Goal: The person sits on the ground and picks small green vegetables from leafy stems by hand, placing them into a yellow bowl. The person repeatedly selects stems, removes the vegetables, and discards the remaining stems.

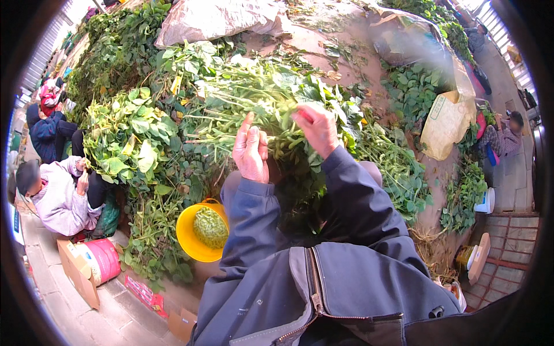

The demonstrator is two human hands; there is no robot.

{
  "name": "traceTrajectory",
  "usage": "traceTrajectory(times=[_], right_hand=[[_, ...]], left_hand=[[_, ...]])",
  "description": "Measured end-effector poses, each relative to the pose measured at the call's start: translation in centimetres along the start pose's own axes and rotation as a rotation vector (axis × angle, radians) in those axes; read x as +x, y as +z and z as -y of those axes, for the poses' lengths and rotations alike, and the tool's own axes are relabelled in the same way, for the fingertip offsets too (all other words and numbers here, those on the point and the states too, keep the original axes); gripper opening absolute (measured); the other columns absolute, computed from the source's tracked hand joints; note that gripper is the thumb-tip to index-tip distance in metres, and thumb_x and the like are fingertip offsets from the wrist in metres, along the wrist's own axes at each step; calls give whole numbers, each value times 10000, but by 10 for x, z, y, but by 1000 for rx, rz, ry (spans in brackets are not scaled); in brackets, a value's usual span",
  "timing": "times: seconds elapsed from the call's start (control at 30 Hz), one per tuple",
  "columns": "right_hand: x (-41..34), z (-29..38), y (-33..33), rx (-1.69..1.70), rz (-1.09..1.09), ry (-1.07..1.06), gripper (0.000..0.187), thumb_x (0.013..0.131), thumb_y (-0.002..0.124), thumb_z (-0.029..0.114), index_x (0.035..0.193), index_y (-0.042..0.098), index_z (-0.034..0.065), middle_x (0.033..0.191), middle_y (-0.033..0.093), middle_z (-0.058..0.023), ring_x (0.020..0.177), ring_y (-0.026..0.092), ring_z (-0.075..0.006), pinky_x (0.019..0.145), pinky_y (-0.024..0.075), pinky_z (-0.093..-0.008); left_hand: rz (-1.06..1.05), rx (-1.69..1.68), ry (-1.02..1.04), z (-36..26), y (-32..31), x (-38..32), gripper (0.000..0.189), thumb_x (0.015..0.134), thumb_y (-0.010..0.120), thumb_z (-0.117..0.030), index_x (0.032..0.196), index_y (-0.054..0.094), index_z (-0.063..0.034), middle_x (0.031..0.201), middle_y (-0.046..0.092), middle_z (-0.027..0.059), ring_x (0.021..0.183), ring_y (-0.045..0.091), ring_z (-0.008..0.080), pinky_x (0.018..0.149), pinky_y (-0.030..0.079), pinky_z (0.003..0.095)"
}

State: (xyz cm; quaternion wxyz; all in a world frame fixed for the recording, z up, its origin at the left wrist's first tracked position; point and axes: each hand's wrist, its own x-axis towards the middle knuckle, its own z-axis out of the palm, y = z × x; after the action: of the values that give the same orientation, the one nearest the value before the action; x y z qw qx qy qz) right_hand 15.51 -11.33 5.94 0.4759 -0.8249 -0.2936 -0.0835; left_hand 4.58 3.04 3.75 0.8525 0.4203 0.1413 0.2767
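Observation:
Over a heap of cut bean plants (259, 86) with green pods, both of my hands are raised close together. My left hand (253, 153) has its index finger pointing up and the thumb beside it; whether it pinches anything small is unclear. My right hand (319, 129) is bent at the pods, with something red at its fingertips; its grip is partly hidden by the fingers. Below and left of my left hand, beside my sleeve, a yellow plastic bucket (184, 235) holds shelled green beans (210, 227).
At the left a person in a pink knitted top (60, 194) sits by the plants; more people sit beyond. A pink bucket (101, 259) and cardboard (78, 277) lie lower left. Woven sacks (220, 19) lie at the top. Another person (506, 138) sits far right, near a white bucket (487, 201).

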Motion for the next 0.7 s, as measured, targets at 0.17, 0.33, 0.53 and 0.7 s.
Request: traceTrajectory(times=[0.17,0.33,0.53,0.7], right_hand=[[45,37,-42,593,-162,138,119,981,672,156,1035,695,52,749,531,79,644,429,-6,555,333,-189],[87,78,-122,820,-481,-107,73,995,644,141,1037,693,106,714,539,80,562,401,-11,459,249,-203],[85,93,-227,199,-431,-123,192,1010,628,209,1126,711,80,731,575,56,605,469,-25,545,365,-197],[51,28,-159,-111,104,-350,166,895,673,70,1044,683,-2,904,647,-99,845,626,-216,777,494,-314]], left_hand=[[179,274,-212,34,-1,11,427,1015,534,-106,1437,539,-37,710,550,-40,566,395,15,511,312,170],[95,307,-227,91,-34,23,473,1009,537,-63,1468,471,28,724,532,-34,600,421,32,542,347,190],[-46,272,-317,92,-33,26,439,992,573,-96,1416,539,13,715,570,1,524,403,34,460,306,197],[-122,25,-274,47,-27,7,302,1011,598,-106,1301,630,-25,757,581,-3,525,393,16,426,280,163]])
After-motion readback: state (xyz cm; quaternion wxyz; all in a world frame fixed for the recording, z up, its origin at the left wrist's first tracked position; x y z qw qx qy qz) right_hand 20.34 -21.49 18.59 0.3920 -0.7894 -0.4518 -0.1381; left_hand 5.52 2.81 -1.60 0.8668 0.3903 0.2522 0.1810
